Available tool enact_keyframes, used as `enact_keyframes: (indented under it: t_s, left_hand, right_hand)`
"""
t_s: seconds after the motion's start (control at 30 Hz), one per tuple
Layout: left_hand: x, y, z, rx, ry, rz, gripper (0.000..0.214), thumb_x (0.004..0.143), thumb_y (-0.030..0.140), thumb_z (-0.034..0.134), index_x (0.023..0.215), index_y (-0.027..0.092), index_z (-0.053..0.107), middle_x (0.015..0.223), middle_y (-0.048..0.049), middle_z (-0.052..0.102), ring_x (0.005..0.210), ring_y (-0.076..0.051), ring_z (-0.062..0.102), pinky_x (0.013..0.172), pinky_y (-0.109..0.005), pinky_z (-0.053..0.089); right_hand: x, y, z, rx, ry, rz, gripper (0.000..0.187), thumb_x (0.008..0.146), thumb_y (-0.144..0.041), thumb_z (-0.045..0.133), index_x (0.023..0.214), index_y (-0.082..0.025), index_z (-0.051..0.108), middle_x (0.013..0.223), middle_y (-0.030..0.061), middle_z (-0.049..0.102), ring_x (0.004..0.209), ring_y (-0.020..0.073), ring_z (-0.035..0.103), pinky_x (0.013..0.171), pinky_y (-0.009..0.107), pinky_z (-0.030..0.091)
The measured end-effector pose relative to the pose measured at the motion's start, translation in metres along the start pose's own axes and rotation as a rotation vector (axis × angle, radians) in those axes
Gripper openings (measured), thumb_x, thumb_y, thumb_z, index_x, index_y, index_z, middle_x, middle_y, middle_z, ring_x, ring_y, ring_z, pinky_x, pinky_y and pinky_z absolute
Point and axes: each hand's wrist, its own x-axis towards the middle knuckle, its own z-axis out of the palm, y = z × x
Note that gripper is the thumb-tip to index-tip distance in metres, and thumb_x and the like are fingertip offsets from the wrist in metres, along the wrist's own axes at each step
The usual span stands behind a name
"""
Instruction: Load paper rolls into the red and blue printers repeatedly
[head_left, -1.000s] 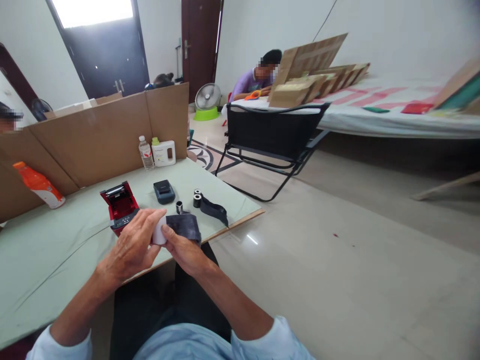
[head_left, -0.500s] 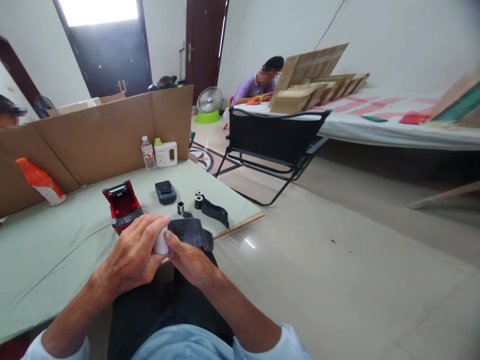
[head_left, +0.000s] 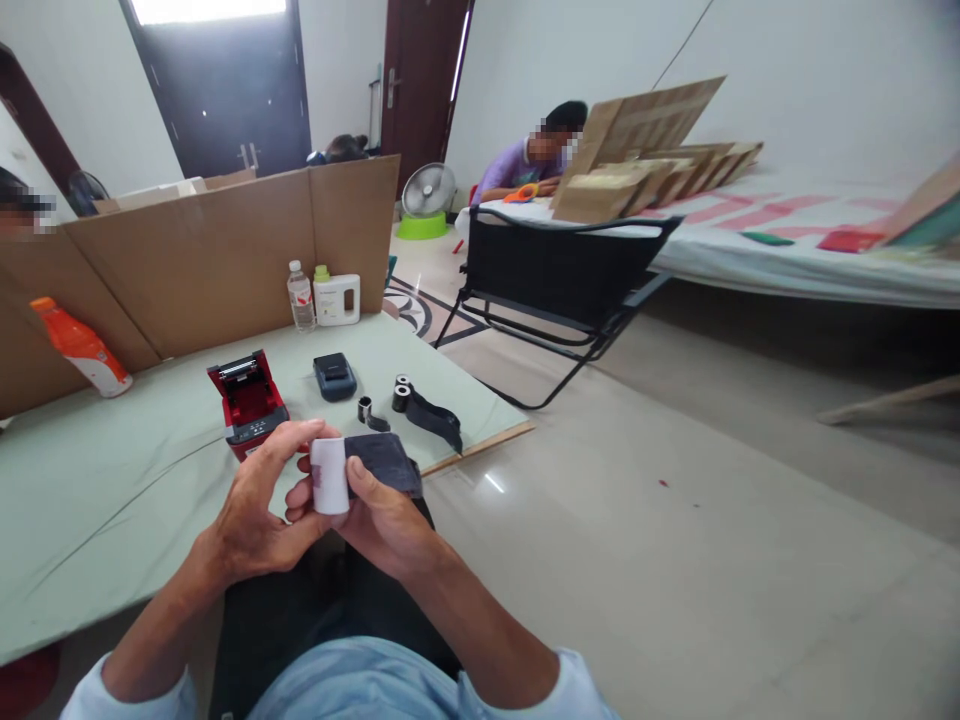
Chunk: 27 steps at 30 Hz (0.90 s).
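Observation:
Above my lap, at the table's near edge, I hold a white paper roll with a dark strip stretching off its right side. My left hand grips the roll, index finger at its top end and thumb at its bottom end. My right hand is closed around the strip beside the roll, thumb pressed on top and the other fingers mostly hidden underneath. Just beyond my left hand stands a red and black printer with its lid up. Its inside shows no roll.
On the pale green table are a small dark device, partly unwound rolls, a bottle, a white jug and a tilted orange bottle. A cardboard screen borders it. A black chair stands right; a person sits beyond.
My left fingers have opened out from over the roll, so more of its white side and a faint printed mark show. The strip has shifted slightly. The view has moved a little.

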Motion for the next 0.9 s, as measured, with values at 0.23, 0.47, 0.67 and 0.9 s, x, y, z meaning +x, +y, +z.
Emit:
enact_keyframes:
  t_s: [0.23, 0.47, 0.67, 0.9]
  left_hand:
    - [0.002, 0.013, -0.006, 0.039, -0.01, 0.027, 0.076, 0.085, 0.02, 0.08, 0.154, 0.021, 0.048, 0.131, -0.0158, 0.073, 0.123, -0.031, 0.071, 0.103, -0.048, 0.062]
    - [0.014, 0.017, -0.01, 0.097, -0.066, 0.116, 0.062, 0.087, 0.011, 0.067, 0.147, 0.019, 0.05, 0.124, -0.015, 0.073, 0.117, -0.029, 0.072, 0.097, -0.044, 0.063]
    - [0.016, 0.013, -0.007, 0.203, -0.12, 0.146, 0.058, 0.085, 0.007, 0.059, 0.141, 0.017, 0.05, 0.121, -0.0166, 0.071, 0.114, -0.03, 0.071, 0.093, -0.046, 0.063]
    - [0.017, 0.004, -0.003, 0.288, -0.184, 0.18, 0.049, 0.086, 0.005, 0.055, 0.134, 0.014, 0.05, 0.114, -0.0161, 0.07, 0.107, -0.029, 0.071, 0.089, -0.045, 0.064]
  right_hand:
    - [-0.007, 0.001, 0.006, 0.019, -0.001, 0.003, 0.065, 0.086, -0.078, 0.07, 0.114, -0.02, 0.072, 0.095, 0.0098, 0.08, 0.109, 0.0295, 0.075, 0.101, 0.046, 0.06]
    - [-0.006, 0.005, 0.002, 0.004, 0.068, -0.065, 0.055, 0.084, -0.072, 0.078, 0.105, -0.021, 0.076, 0.098, 0.0092, 0.08, 0.116, 0.0299, 0.072, 0.103, 0.045, 0.059]
    - [-0.002, 0.006, -0.004, -0.05, 0.105, -0.082, 0.055, 0.084, -0.072, 0.078, 0.106, -0.021, 0.078, 0.099, 0.0091, 0.079, 0.12, 0.0309, 0.07, 0.106, 0.046, 0.057]
    - [0.004, 0.017, -0.019, -0.086, 0.2, -0.104, 0.054, 0.083, -0.069, 0.08, 0.109, -0.022, 0.08, 0.113, 0.007, 0.08, 0.127, 0.03, 0.067, 0.118, 0.049, 0.049]
